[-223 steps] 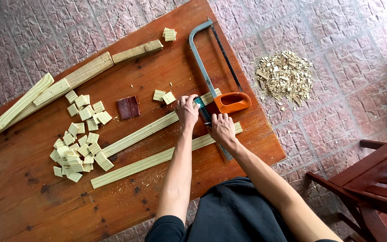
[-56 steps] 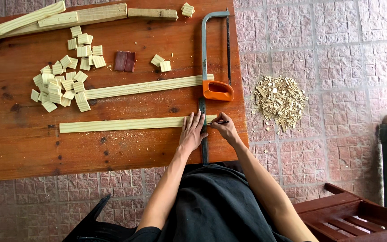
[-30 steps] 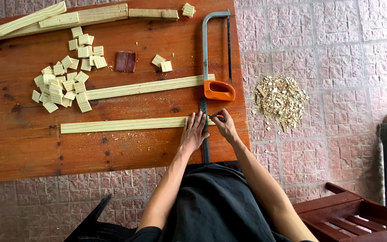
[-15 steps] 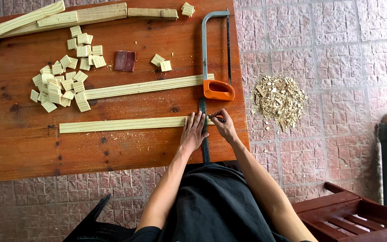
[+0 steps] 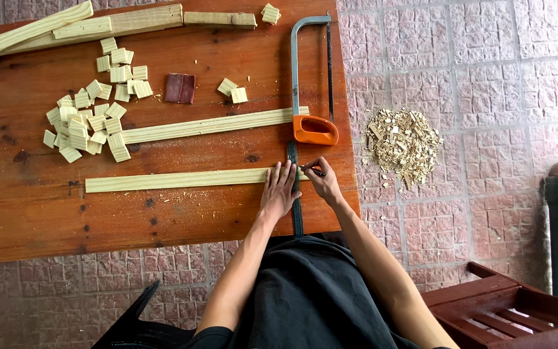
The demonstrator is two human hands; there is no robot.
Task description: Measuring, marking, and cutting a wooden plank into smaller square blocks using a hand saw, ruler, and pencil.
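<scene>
My left hand (image 5: 279, 191) lies flat with fingers spread on the right end of a long pale wooden strip (image 5: 175, 180) and on a dark metal ruler (image 5: 295, 200) that crosses it. My right hand (image 5: 321, 181) pinches a pencil (image 5: 312, 170), its tip at the strip's end beside the ruler. Just beyond lies a hacksaw (image 5: 311, 71) with an orange handle (image 5: 315, 130) resting on a second wooden strip (image 5: 211, 125).
On the reddish wooden table (image 5: 46, 213) sit a heap of several small cut wood blocks (image 5: 92, 97), two loose blocks (image 5: 233, 91), a dark sanding pad (image 5: 179, 88) and longer timber pieces (image 5: 79, 26) at the far edge. Wood chips (image 5: 400, 139) lie on the paved floor; a red bench (image 5: 511, 310) stands right.
Since 7.4 s ago the view has swung square over the table and both hands have come off the saw area onto the near strip. In the last second they barely move.
</scene>
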